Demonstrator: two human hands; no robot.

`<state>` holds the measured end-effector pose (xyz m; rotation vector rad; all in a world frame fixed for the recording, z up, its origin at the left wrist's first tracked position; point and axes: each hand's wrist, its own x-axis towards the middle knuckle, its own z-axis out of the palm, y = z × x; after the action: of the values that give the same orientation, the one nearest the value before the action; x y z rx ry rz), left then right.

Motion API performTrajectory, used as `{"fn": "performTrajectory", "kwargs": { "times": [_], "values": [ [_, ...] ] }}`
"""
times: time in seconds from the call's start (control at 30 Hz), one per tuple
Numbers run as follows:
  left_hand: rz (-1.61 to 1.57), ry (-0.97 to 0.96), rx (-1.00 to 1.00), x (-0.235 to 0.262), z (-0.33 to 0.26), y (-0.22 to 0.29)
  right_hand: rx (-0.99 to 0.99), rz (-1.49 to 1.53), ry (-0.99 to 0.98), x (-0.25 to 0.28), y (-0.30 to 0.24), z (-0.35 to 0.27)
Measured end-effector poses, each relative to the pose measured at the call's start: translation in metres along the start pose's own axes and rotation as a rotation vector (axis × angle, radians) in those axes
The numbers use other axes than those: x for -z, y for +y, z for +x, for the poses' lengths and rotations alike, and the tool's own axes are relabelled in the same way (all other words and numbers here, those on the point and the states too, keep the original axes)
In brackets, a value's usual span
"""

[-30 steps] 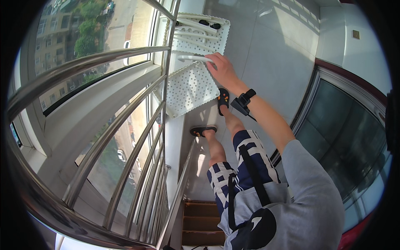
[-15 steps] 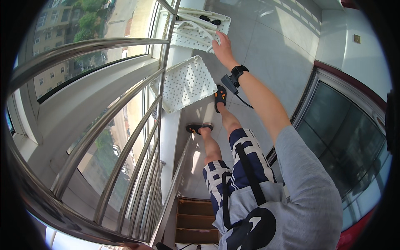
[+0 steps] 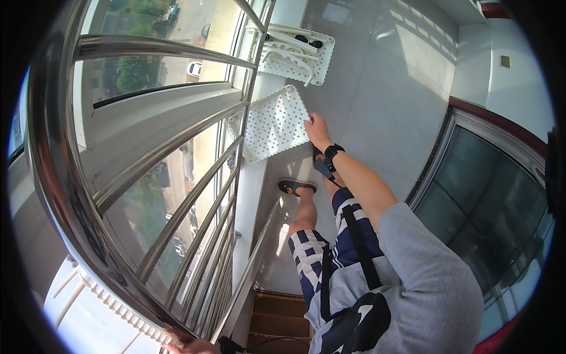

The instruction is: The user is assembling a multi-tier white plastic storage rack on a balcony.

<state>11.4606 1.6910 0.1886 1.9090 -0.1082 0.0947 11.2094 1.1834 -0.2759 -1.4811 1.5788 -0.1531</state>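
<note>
My right hand is closed on the right edge of a white shelf panel with a scalloped rim and many small holes. This panel lies tilted on the ledge beside the metal railing. At the bottom edge, partly cut off, my left hand has its fingers at the corner of another white panel with a ridged edge and rod-like bars. Farther off, a second perforated white panel carries curved white tubes and small black parts.
A shiny metal railing runs along the left, before a window over a street. Grey floor tiles stretch to the right, toward a sliding glass door. Brown wooden shelving stands low behind my legs.
My right hand has drawn back from the far panel and tubes to the nearer perforated panel and closed on its edge. The view has shifted, showing more of the ridged panel at lower left.
</note>
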Motion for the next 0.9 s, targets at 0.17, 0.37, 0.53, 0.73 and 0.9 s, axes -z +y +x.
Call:
{"fn": "performTrajectory", "kwargs": {
  "times": [0.17, 0.37, 0.53, 0.73, 0.9],
  "values": [
    [0.051, 0.141, 0.051, -0.052, -0.018, 0.035, 0.138, 0.078, 0.095, 0.033, -0.038, -0.049],
    [0.169, -0.069, -0.19, -0.026, -0.043, 0.046, 0.148, 0.143, 0.189, 0.123, -0.053, -0.141],
    [0.374, -0.285, -0.425, -0.013, -0.077, 0.103, 0.159, 0.299, 0.025, 0.241, -0.058, -0.208],
    [0.411, -0.36, -0.529, 0.022, -0.1, 0.149, 0.386, 0.596, -0.29, 0.386, -0.225, -0.322],
    [0.36, -0.502, -0.559, 0.035, -0.085, 0.149, 1.0, 0.441, -0.047, 0.385, -0.328, -0.354]
  ]
}}
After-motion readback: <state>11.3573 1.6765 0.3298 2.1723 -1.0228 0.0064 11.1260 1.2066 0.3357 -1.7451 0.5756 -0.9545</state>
